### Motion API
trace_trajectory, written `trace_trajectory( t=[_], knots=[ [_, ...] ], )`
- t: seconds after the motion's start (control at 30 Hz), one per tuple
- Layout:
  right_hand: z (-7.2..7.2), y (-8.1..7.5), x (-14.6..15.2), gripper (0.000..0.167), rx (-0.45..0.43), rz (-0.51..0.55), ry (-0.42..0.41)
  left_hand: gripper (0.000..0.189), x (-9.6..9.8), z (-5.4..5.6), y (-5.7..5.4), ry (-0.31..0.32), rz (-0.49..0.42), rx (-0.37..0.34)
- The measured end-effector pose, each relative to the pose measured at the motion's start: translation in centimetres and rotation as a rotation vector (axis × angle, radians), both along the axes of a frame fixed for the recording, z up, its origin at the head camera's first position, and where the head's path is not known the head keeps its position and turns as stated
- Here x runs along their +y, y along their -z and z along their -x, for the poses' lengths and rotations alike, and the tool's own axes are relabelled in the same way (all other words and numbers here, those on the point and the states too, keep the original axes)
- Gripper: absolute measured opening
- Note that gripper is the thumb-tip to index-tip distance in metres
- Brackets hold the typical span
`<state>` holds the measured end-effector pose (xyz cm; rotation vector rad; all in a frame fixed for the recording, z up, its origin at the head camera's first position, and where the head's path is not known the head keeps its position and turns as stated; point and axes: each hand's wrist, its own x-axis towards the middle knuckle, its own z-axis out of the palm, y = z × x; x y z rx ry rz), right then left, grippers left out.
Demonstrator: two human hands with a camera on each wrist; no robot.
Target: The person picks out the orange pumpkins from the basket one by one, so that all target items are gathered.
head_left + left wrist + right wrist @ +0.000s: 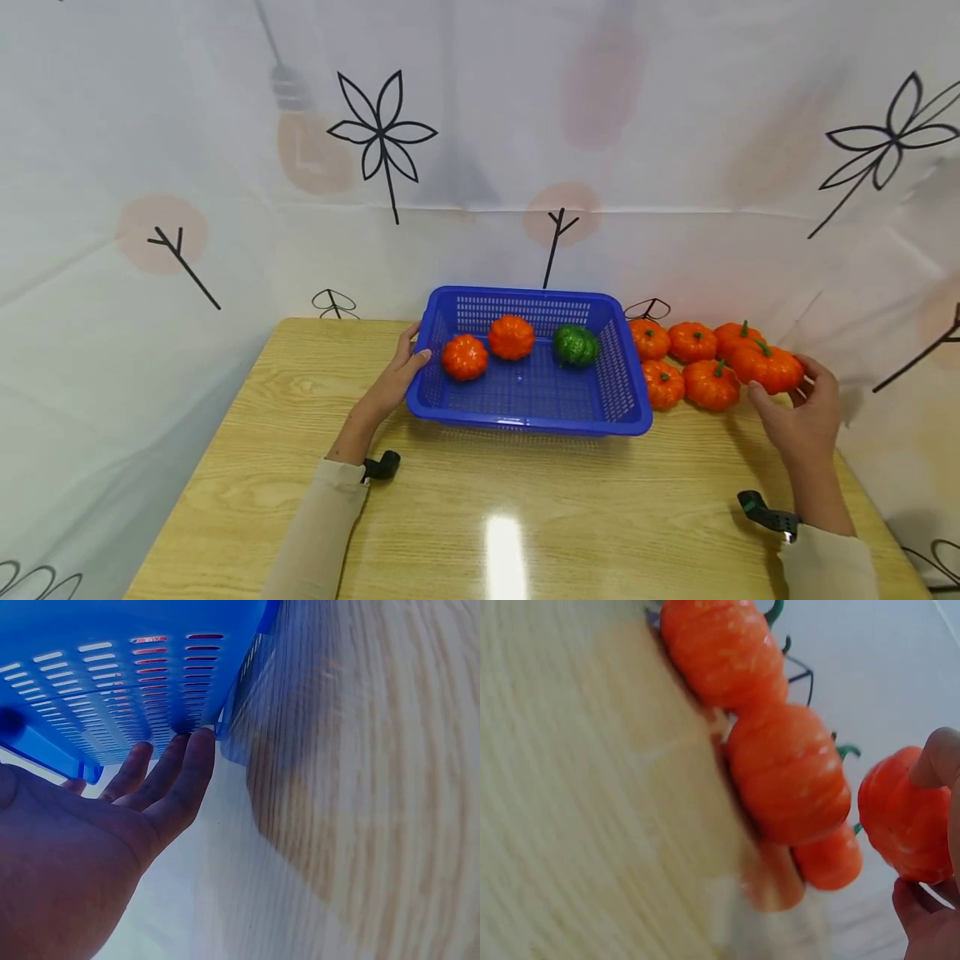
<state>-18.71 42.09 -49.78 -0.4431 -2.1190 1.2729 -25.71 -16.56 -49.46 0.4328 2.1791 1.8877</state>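
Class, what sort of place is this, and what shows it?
Probably an indoor tabletop filming setup: a patterned sheet as backdrop, a plain wooden table before it, and black wrist devices that look like cameras.

Free rm in basket (525,423), near side; low path from R hand (806,417) blkd by tabletop pumpkins (711,385), then R wall (615,375); above OK.

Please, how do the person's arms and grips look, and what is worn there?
The left sleeve and right sleeve are plain beige. Near the sleeve ends sit a small black left device and a small black right device. The left grip and right grip wear no gloves.
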Motion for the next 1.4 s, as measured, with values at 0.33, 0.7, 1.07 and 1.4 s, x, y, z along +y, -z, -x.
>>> trace_trajectory(
  t=[0.33, 0.7, 1.07, 1.4],
  knots=[
    [-0.3, 2.0, 1.7, 0.074, -0.145, 0.008, 0.052, 0.065, -0.2, 0.1, 0.0, -0.001, 0.009, -0.013],
    [0.0, 3.3, 2.3, 0.079, -0.237, 0.061, 0.076, 0.065, -0.1, 0.1, -0.2, 0.004, 0.002, -0.025],
    [-0.1, 3.0, 2.5, 0.086, -0.321, 0.033, 0.016, 0.065, -0.2, 0.2, -0.3, 0.004, -0.014, -0.032],
    [-0.6, 1.9, 2.3, 0.083, -0.276, -0.061, 0.0, 0.065, -0.2, 0.2, -0.3, 0.006, -0.004, -0.028]
  ],
)
